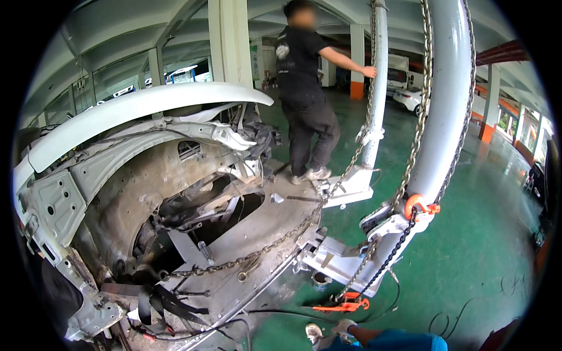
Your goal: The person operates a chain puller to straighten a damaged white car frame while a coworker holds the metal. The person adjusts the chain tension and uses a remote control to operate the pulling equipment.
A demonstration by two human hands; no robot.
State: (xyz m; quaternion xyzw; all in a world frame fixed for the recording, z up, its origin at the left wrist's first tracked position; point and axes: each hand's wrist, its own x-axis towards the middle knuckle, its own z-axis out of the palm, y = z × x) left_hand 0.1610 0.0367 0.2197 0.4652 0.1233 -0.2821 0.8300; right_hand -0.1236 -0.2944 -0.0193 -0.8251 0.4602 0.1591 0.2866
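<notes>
we look down on a stripped white car body [117,175] resting on a grey steel frame bench [257,228] in a green-floored workshop. neither of our own hands appears in the view; only our knee in blue cloth [392,340] and our shoe [314,333] show at the lower edge, so we cannot say whether our hands are apart, together or clamped on anything.

nearest to us lie the pulling parts. a grey chain [281,237] runs from the bare wheel arch [152,222] of the car body, across the bench, up toward the farther of two white pulling posts [374,105]. the nearer white post [445,111] stands to the right, with a second chain [418,117] hanging along it and an orange hook [417,203] at its lower part. a black chain [389,257] drops from that hook to an orange lever tool [345,305] lying on the floor just beside the post's base [333,263], close to our shoe. black straps [164,304] lie at the bench's near corner, under the wheel arch.

another person in black clothes [304,88] stands on the far end of the bench, one hand [369,71] touching the farther post. a white car [410,96] is parked well behind.
</notes>
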